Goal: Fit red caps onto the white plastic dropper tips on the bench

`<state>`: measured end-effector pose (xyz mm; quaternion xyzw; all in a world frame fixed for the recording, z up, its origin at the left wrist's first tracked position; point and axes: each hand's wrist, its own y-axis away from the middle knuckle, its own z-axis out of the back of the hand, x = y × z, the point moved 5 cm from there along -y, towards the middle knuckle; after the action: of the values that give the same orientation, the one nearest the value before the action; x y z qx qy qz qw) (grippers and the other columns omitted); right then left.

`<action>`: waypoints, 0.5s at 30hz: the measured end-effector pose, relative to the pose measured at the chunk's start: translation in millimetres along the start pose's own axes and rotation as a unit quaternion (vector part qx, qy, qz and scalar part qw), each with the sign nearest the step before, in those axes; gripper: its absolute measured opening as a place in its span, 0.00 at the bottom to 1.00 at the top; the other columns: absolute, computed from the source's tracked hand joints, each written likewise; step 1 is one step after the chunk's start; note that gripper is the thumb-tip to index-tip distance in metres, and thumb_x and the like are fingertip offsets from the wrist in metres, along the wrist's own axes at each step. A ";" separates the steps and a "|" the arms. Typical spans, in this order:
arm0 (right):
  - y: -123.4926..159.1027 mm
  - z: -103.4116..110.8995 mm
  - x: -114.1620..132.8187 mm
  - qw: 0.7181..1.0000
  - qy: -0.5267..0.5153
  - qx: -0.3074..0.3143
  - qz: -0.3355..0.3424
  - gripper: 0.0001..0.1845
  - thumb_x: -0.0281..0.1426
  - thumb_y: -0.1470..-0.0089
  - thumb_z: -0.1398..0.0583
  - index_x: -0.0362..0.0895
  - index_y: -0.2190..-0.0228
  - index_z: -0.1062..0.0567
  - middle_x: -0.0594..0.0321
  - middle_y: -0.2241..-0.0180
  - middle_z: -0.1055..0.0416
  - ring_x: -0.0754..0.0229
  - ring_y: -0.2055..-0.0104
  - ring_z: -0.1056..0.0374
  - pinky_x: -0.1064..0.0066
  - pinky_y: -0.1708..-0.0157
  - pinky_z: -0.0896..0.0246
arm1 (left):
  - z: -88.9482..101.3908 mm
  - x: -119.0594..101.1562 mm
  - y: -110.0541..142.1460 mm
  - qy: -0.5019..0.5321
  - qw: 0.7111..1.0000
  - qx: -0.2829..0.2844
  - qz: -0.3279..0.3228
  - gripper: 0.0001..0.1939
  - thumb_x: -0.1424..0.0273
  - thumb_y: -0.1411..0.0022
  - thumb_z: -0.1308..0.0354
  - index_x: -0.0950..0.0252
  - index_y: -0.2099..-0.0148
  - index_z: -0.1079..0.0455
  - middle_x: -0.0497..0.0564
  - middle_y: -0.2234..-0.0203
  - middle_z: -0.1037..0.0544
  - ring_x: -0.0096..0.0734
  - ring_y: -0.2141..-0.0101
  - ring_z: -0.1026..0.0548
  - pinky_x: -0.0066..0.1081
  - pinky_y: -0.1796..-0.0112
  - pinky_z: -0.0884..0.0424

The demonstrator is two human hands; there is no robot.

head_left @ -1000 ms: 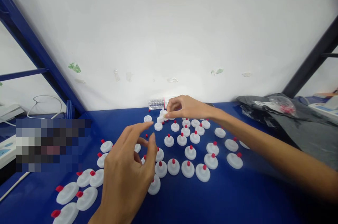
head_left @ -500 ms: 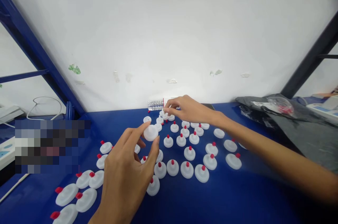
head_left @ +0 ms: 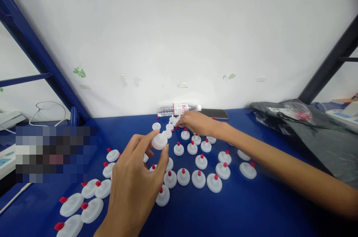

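Note:
My left hand [head_left: 137,170] pinches a white round plastic lid [head_left: 159,141] between thumb and fingers, raised above the table; no red tip shows on it. Farther back, my right hand [head_left: 195,122] reaches down among a cluster of white lids [head_left: 169,126], its fingers bunched together. What those fingertips hold, if anything, is hidden. Small loose red tips [head_left: 172,130] lie beside the cluster. Around both hands stand several white lids with red tips [head_left: 201,161], spread over the blue table [head_left: 246,207]. More such lids [head_left: 92,210] lie to the left of my left hand.
A clear plastic bottle [head_left: 165,110] with a red and white label lies along the wall, beside a dark phone [head_left: 215,114]. Black plastic bags [head_left: 310,140] cover the right side. Blue metal uprights [head_left: 41,50] frame the table. A white cable [head_left: 16,198] runs at left.
My right hand has moved slightly down and toward me, uncovering the bottle's label and the phone. Its fingers are more bunched. My left hand still holds the lid in nearly the same place.

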<state>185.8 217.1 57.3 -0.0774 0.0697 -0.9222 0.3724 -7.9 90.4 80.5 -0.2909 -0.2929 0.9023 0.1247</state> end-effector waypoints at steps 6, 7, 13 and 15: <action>0.2 -1.9 -4.0 1.000 -0.010 0.011 -0.016 0.17 0.19 0.40 0.43 0.43 0.58 0.17 0.54 0.61 0.19 0.54 0.60 0.28 0.66 0.63 0.44 | -0.4 -1.2 -1.6 -0.001 1.000 0.001 -0.002 0.16 0.58 0.33 0.41 0.52 0.45 0.27 0.44 0.66 0.28 0.28 0.72 0.26 0.29 0.75 0.31; 0.4 -1.7 -4.4 1.000 -0.013 0.012 -0.022 0.16 0.19 0.42 0.41 0.43 0.58 0.17 0.54 0.62 0.19 0.54 0.61 0.28 0.66 0.64 0.45 | -0.6 -2.0 -1.8 -0.001 1.000 0.001 0.000 0.15 0.58 0.33 0.41 0.52 0.45 0.27 0.44 0.66 0.28 0.28 0.72 0.27 0.29 0.75 0.31; 0.9 0.6 -5.8 0.997 -0.058 0.016 -0.040 0.10 0.18 0.47 0.37 0.43 0.70 0.18 0.62 0.71 0.20 0.58 0.68 0.28 0.68 0.66 0.45 | 0.0 -6.0 -1.7 -0.004 1.000 0.005 0.014 0.14 0.59 0.34 0.40 0.53 0.48 0.26 0.44 0.66 0.26 0.31 0.70 0.24 0.30 0.75 0.31; 1.3 5.8 -7.0 0.996 -0.084 0.005 -0.042 0.08 0.20 0.45 0.36 0.43 0.71 0.19 0.63 0.72 0.20 0.60 0.69 0.28 0.69 0.66 0.42 | -0.2 -5.4 -1.9 -0.010 1.000 0.009 0.016 0.13 0.59 0.34 0.40 0.53 0.48 0.26 0.45 0.65 0.24 0.32 0.69 0.22 0.30 0.75 0.31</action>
<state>192.8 220.6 62.1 -0.1552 0.0303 -0.9277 0.3382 -3.3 89.8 83.9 -0.2855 -0.2810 0.9097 0.1095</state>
